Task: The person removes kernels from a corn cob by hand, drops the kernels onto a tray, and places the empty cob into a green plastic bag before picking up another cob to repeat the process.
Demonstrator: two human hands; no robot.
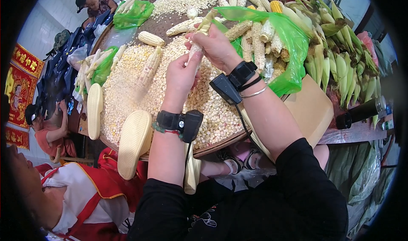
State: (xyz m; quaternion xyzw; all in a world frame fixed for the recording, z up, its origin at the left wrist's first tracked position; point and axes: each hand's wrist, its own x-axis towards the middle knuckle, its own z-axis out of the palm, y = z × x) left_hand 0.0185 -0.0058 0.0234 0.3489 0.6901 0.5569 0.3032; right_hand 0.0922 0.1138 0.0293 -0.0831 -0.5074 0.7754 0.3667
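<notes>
Both hands hold one pale corn cob (199, 42) upright over a heap of loose white kernels (212, 113). My left hand (180, 77) grips the cob's lower end, thumb pressed on it. My right hand (214, 47) wraps its upper part. The kernels fill a large round woven tray (221, 146). Each wrist wears a black device on a strap.
Whole cobs (151, 38) lie on the kernels. A green plastic bag (293, 45) with stripped cobs sits right, husked corn (340, 62) beyond it. A cardboard piece (312, 109) and dark bottle (359, 112) lie right. Pale slippers (134, 141) rest on the tray's edge; people sit at left.
</notes>
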